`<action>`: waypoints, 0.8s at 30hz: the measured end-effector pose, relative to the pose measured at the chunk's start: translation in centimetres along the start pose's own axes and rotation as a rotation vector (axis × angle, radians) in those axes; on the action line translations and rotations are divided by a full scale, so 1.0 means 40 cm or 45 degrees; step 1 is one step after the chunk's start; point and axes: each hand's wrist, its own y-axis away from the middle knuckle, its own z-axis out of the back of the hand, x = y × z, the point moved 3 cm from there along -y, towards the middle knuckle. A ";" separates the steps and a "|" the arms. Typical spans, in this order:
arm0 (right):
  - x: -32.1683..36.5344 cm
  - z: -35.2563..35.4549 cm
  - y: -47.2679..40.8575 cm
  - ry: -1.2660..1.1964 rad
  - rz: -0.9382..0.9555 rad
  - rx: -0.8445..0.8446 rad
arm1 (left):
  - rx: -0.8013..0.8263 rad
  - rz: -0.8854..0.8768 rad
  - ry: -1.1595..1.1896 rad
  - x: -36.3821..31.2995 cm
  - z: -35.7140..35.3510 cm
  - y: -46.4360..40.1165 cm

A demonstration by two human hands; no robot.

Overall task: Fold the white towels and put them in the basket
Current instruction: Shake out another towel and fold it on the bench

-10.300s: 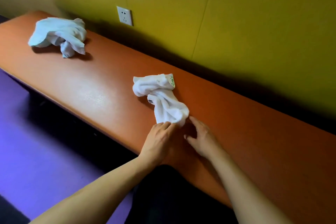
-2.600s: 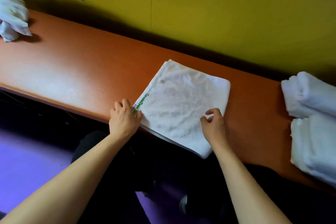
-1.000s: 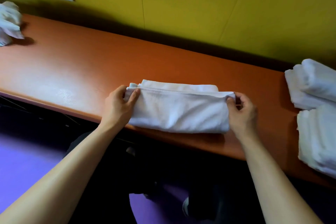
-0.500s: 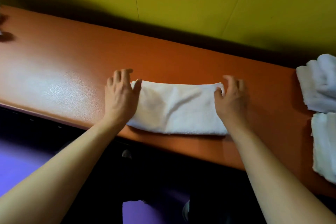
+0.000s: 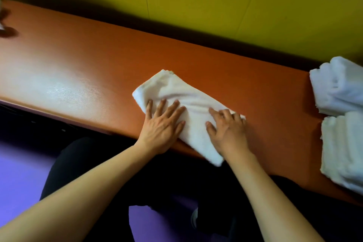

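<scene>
A white terry towel folded into a long strip (image 5: 182,108) lies on the orange padded bench (image 5: 78,61), its long axis running from far left to near right, the near right end overhanging the bench's near edge. The left hand (image 5: 163,124) presses flat on the strip's middle with fingers spread; the right hand (image 5: 227,129) rests flat on the near right part, fingers relaxed. Neither grips anything. The far left end lies free beyond both hands, nearer the left hand, so folding it toward the right end looks likely. Folded white towels (image 5: 341,116) sit at the far right; no basket shows.
</scene>
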 end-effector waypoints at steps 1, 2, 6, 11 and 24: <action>0.014 0.001 0.032 0.014 -0.021 0.003 | 0.002 0.006 -0.019 0.001 -0.001 -0.011; 0.027 0.000 0.061 0.029 -0.033 0.010 | 0.007 0.006 -0.031 0.001 -0.002 -0.025; 0.061 -0.012 0.129 0.093 -0.015 0.056 | 0.000 -0.046 -0.004 -0.008 -0.004 -0.066; 0.054 -0.011 0.118 0.039 -0.048 0.098 | -0.144 -0.086 0.017 -0.046 0.042 0.002; 0.021 -0.004 0.138 -0.244 0.006 0.155 | -0.078 -0.287 0.045 -0.097 0.002 0.193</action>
